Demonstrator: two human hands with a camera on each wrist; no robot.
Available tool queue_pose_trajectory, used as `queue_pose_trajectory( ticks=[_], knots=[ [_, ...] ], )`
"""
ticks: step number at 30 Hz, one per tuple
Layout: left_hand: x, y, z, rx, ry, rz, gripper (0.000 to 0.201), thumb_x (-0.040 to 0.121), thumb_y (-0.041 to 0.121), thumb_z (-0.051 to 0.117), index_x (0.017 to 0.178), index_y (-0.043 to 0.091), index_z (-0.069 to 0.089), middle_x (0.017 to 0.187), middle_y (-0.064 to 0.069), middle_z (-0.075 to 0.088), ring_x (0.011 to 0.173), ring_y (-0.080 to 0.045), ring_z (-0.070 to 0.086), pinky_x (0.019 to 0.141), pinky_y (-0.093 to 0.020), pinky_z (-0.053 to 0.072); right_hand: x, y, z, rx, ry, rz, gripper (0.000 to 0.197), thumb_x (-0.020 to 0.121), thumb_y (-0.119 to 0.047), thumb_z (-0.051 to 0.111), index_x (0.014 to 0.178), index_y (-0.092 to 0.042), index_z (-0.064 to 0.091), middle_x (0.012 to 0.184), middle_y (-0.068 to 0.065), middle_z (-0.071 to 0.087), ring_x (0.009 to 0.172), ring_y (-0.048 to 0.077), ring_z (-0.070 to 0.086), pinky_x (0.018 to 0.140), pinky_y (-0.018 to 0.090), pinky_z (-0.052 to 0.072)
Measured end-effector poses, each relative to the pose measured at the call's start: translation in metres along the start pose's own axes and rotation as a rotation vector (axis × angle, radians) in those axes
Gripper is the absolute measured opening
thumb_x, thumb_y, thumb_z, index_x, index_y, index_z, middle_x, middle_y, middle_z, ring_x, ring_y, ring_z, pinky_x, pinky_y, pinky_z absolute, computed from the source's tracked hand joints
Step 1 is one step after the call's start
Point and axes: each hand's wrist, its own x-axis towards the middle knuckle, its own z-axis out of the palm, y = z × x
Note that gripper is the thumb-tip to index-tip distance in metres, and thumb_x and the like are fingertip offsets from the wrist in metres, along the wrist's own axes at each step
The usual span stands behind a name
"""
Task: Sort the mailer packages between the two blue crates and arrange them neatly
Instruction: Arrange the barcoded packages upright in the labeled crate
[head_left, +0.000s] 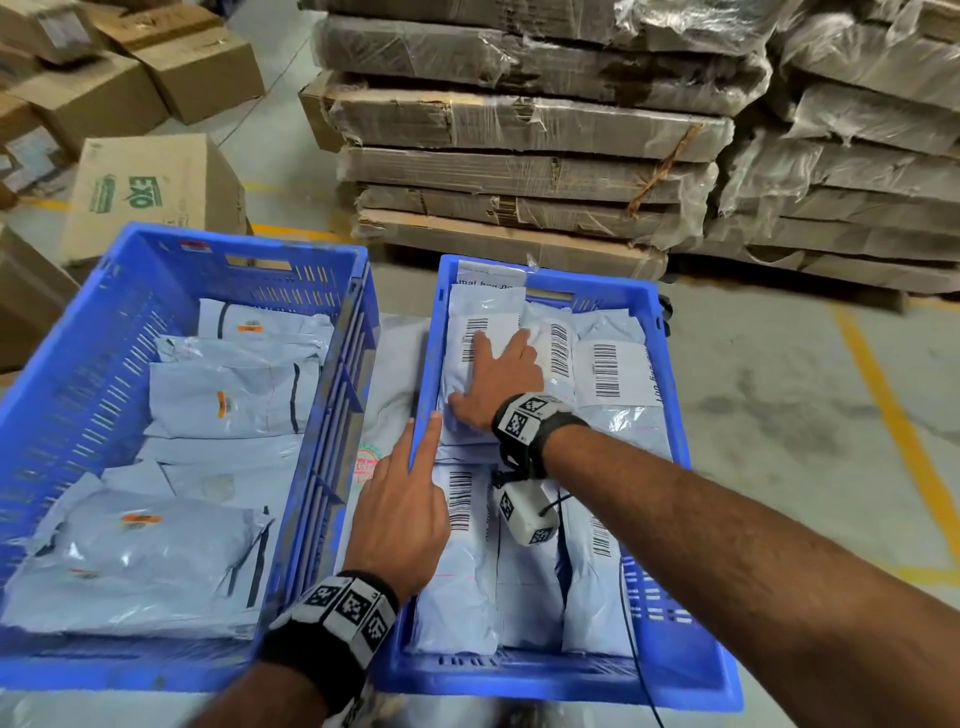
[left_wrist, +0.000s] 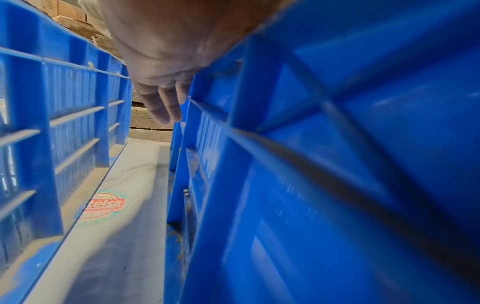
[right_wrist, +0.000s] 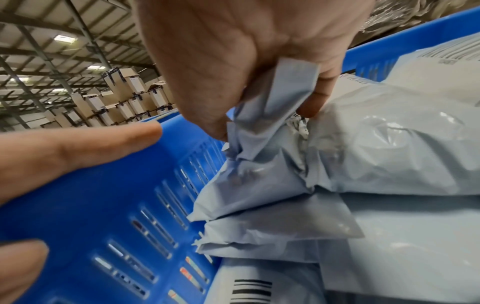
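Two blue crates stand side by side. The larger left crate (head_left: 156, 244) holds several grey mailers with orange labels (head_left: 228, 400). The right crate (head_left: 670, 415) holds rows of grey mailers with barcode labels (head_left: 608, 369). My right hand (head_left: 498, 374) lies flat, fingers spread, on the back-left barcode mailer (head_left: 478, 312). In the right wrist view that mailer's crumpled end flap (right_wrist: 272, 115) bunches up under the palm of the right hand (right_wrist: 233, 61). My left hand (head_left: 405, 499) straddles the right crate's left rim with straight fingers, the index finger (right_wrist: 91, 152) lying along it. Its other fingers (left_wrist: 161, 107) hang outside the wall (left_wrist: 337, 164).
A narrow gap between the crates shows a pale surface with a round red and green sticker (left_wrist: 103, 205). Behind stand plastic-wrapped stacks of flattened cardboard (head_left: 519, 130), and cardboard boxes (head_left: 156, 176) sit at the back left. A yellow floor line (head_left: 893, 415) runs along the right.
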Motion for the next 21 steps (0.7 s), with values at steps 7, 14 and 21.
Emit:
queue_pose_trajectory(
  ticks=[7,14,21],
  knots=[
    [-0.002,0.002,-0.003,0.019,-0.021,-0.01,0.073,0.093,0.012,0.038,0.162,0.024,0.015,0.155,-0.007,0.04,0.104,-0.025,0.05,0.089,-0.037,0.043,-0.024,0.017,-0.017,0.29,-0.019,-0.021,0.074,0.089,-0.022,0.058,0.153,-0.023,0.02,0.144,0.025,0.02,0.129,0.046,0.036,0.107,0.048,0.04],
    [-0.002,0.003,-0.004,0.045,-0.021,-0.032,0.074,0.095,0.01,0.046,0.162,0.023,0.016,0.145,-0.009,0.049,0.094,-0.024,0.049,0.078,-0.032,0.036,-0.133,0.084,-0.053,0.464,-0.27,-0.2,0.081,0.094,-0.021,0.051,0.158,-0.033,0.004,0.138,0.012,0.018,0.124,0.035,0.047,0.104,0.036,0.046],
    [-0.002,0.002,-0.002,0.069,-0.019,-0.026,0.074,0.095,0.009,0.047,0.162,0.02,0.018,0.139,-0.016,0.053,0.091,-0.027,0.049,0.073,-0.034,0.033,-0.197,0.114,-0.026,0.227,-0.589,-0.206,0.083,0.098,-0.033,0.047,0.158,-0.031,-0.01,0.144,0.017,0.015,0.132,0.033,0.041,0.104,0.022,0.033]
  ],
)
